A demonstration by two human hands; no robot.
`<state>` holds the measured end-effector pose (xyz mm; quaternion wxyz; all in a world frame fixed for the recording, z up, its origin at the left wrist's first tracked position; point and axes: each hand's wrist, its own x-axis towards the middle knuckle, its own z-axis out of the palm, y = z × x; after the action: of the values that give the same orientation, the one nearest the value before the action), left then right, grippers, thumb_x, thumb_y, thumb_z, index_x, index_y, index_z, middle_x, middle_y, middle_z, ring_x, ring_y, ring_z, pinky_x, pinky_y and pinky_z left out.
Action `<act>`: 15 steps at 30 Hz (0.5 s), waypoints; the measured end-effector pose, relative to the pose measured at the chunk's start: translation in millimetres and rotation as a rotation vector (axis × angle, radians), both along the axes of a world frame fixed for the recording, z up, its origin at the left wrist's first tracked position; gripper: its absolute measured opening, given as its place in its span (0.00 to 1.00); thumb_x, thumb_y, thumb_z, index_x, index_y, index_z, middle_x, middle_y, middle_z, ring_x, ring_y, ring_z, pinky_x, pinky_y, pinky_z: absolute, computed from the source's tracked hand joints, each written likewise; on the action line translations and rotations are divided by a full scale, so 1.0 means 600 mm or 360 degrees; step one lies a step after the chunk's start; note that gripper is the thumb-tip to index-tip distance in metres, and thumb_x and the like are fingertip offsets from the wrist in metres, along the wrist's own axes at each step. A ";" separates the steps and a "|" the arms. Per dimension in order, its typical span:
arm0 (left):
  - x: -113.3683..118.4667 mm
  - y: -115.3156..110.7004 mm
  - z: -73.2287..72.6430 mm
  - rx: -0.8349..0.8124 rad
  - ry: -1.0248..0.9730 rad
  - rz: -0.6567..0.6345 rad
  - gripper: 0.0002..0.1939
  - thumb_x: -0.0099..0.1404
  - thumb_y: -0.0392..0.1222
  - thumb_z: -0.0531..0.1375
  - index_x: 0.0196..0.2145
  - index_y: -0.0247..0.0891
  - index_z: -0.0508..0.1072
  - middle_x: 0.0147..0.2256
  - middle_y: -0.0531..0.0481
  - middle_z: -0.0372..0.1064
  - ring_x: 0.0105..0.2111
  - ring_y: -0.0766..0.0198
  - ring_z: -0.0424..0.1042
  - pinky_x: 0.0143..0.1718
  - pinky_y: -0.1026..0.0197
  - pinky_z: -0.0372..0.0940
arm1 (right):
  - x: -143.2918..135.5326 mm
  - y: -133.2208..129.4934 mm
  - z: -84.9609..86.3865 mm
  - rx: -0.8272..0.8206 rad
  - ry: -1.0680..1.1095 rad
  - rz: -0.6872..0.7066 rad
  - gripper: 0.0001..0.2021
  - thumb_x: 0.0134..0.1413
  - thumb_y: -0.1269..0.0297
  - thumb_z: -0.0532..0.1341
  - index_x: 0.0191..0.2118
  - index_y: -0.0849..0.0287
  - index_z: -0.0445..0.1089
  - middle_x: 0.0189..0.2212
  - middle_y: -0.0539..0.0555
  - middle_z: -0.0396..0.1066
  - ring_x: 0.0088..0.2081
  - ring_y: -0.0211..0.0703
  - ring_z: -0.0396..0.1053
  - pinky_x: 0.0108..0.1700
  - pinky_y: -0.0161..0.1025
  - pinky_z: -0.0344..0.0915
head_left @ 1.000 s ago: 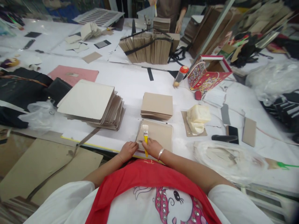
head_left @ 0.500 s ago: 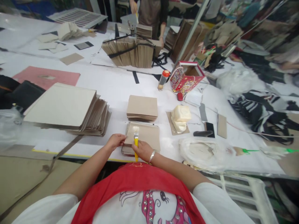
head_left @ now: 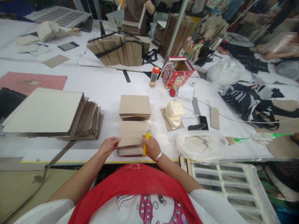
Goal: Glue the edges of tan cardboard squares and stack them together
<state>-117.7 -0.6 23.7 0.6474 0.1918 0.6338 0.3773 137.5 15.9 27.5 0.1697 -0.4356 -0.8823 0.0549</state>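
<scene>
My left hand (head_left: pixel 109 147) pinches the left edge of a tan cardboard sheet (head_left: pixel 132 132), which lies on a small stack of boards at the table's front edge. My right hand (head_left: pixel 151 147) grips a paintbrush (head_left: pixel 146 143) with a yellow handle. Its pale bristles, blurred, are over the sheet's right side, and fingers of this hand are by the sheet's right edge. Just beyond lies another stack of cardboard pieces (head_left: pixel 135 106). To the right, a cream-coloured block or tub (head_left: pixel 174 112) with creamy stuff on it sits on a cardboard piece (head_left: pixel 164 115).
At left stands a tall stack of larger boards (head_left: pixel 46 112). A plastic-wrapped bundle (head_left: pixel 198 146), a phone (head_left: pixel 203 122) and a red gift bag (head_left: pixel 178 76) are to the right. A co-worker (head_left: pixel 134 14) works across the table behind strapped boards (head_left: pixel 116 49).
My right hand has moved the brush from the middle of the sheet to its right side. The sheet now sits farther forward over the stack. The whole view has shifted a little.
</scene>
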 end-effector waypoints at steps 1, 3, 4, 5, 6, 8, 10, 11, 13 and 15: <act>-0.008 -0.007 -0.001 0.0031 -0.0015 0.0007 0.18 0.42 0.47 0.66 0.26 0.34 0.67 0.19 0.57 0.60 0.19 0.74 0.59 0.21 0.69 0.58 | 0.015 0.003 -0.001 -0.0018 0.0049 -0.0233 0.11 0.58 0.64 0.48 0.42 0.63 0.63 0.34 0.59 0.67 0.38 0.43 0.63 0.41 0.39 0.60; -0.022 -0.024 -0.003 0.0094 -0.0028 0.0014 0.19 0.42 0.48 0.67 0.27 0.34 0.67 0.20 0.57 0.61 0.19 0.74 0.59 0.22 0.69 0.58 | 0.040 0.008 -0.005 -0.0101 0.0132 -0.0600 0.13 0.58 0.62 0.48 0.43 0.64 0.62 0.33 0.59 0.67 0.37 0.43 0.64 0.40 0.38 0.60; -0.026 -0.032 -0.003 0.0126 -0.0029 0.0015 0.19 0.43 0.49 0.66 0.27 0.34 0.66 0.20 0.57 0.61 0.19 0.74 0.59 0.22 0.69 0.58 | 0.049 0.009 -0.007 -0.0161 0.0168 -0.0705 0.13 0.58 0.61 0.48 0.43 0.64 0.61 0.33 0.58 0.67 0.36 0.42 0.65 0.38 0.37 0.61; -0.029 -0.039 -0.003 0.0160 -0.0033 0.0015 0.19 0.43 0.49 0.66 0.27 0.34 0.66 0.20 0.57 0.61 0.19 0.74 0.59 0.22 0.69 0.58 | 0.054 0.010 -0.009 -0.0227 0.0202 -0.0762 0.13 0.57 0.60 0.49 0.42 0.64 0.61 0.32 0.57 0.68 0.35 0.42 0.65 0.37 0.36 0.60; -0.031 -0.045 -0.003 0.0193 -0.0042 0.0013 0.18 0.44 0.49 0.66 0.26 0.34 0.66 0.20 0.57 0.61 0.19 0.74 0.59 0.22 0.69 0.57 | 0.056 0.010 -0.010 -0.0299 0.0234 -0.0787 0.12 0.57 0.60 0.49 0.41 0.63 0.60 0.31 0.55 0.68 0.33 0.41 0.66 0.36 0.35 0.60; -0.030 -0.052 0.000 0.0253 -0.0074 -0.0004 0.17 0.45 0.49 0.65 0.26 0.34 0.66 0.20 0.57 0.61 0.19 0.75 0.58 0.22 0.70 0.56 | 0.052 0.010 -0.010 -0.0434 0.0290 -0.0814 0.11 0.57 0.59 0.49 0.39 0.61 0.60 0.29 0.53 0.68 0.30 0.40 0.66 0.32 0.34 0.59; -0.025 -0.053 0.004 0.0301 -0.0106 -0.0042 0.16 0.46 0.48 0.65 0.25 0.34 0.66 0.19 0.58 0.60 0.19 0.75 0.58 0.22 0.70 0.54 | 0.044 0.011 -0.008 -0.0528 0.0330 -0.0865 0.11 0.56 0.58 0.49 0.38 0.60 0.59 0.27 0.51 0.67 0.28 0.40 0.66 0.30 0.33 0.57; -0.023 -0.052 0.006 0.0316 -0.0115 -0.0067 0.15 0.47 0.48 0.65 0.25 0.34 0.66 0.19 0.58 0.60 0.19 0.75 0.58 0.21 0.70 0.54 | 0.041 0.011 -0.007 -0.0556 0.0347 -0.0895 0.11 0.56 0.57 0.49 0.38 0.60 0.59 0.26 0.51 0.67 0.27 0.40 0.66 0.29 0.33 0.56; -0.018 -0.047 0.008 0.0323 -0.0107 -0.0124 0.15 0.47 0.49 0.64 0.25 0.34 0.67 0.19 0.57 0.60 0.19 0.75 0.57 0.21 0.70 0.54 | 0.041 0.010 -0.007 -0.0588 0.0384 -0.0948 0.12 0.55 0.56 0.50 0.38 0.59 0.58 0.26 0.51 0.67 0.26 0.40 0.66 0.27 0.33 0.55; -0.013 -0.039 0.006 0.0308 -0.0068 -0.0180 0.16 0.47 0.49 0.64 0.25 0.34 0.67 0.19 0.57 0.61 0.18 0.74 0.57 0.21 0.69 0.54 | 0.047 0.008 -0.010 -0.0614 0.0433 -0.0978 0.12 0.54 0.56 0.50 0.38 0.59 0.58 0.27 0.51 0.68 0.26 0.39 0.66 0.27 0.32 0.55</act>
<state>-125.8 -24.2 27.2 0.6595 0.2807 0.5686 0.4036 166.0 20.5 21.6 0.2087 -0.6922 -0.6536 0.2238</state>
